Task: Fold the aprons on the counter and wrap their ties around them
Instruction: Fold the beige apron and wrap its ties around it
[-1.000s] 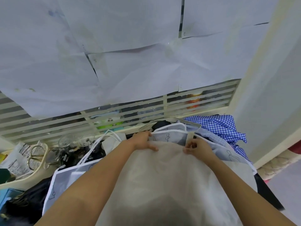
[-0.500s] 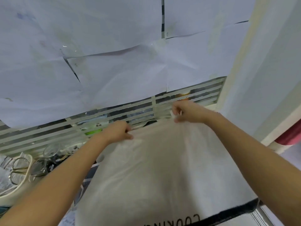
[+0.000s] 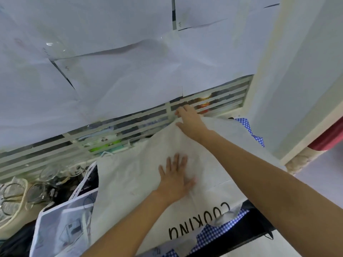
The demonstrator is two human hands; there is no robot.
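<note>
A cream apron [image 3: 130, 182] printed with the black word COOKING lies spread across the pile on the counter. My left hand [image 3: 175, 178] lies flat on its middle with fingers straight and spread. My right hand [image 3: 189, 120] rests on the apron's far edge near the slatted window, fingers extended. Under the cream apron lie a pale blue printed apron with white ties [image 3: 63, 219] at the left and a blue gingham apron [image 3: 213, 232] at the lower right, with more gingham [image 3: 248, 127] at the far right.
Glass cups [image 3: 48, 173] and a basket with scissors [image 3: 11, 197] stand at the left by the window slats [image 3: 130, 123]. White paper covers the window above. A wall corner [image 3: 278, 108] rises at the right. Dark fabric [image 3: 246, 230] lies at the lower right.
My hands have let go of the apron's top edge. The left hand has come back to press flat on the middle; the right hand has moved further right along the far edge.
</note>
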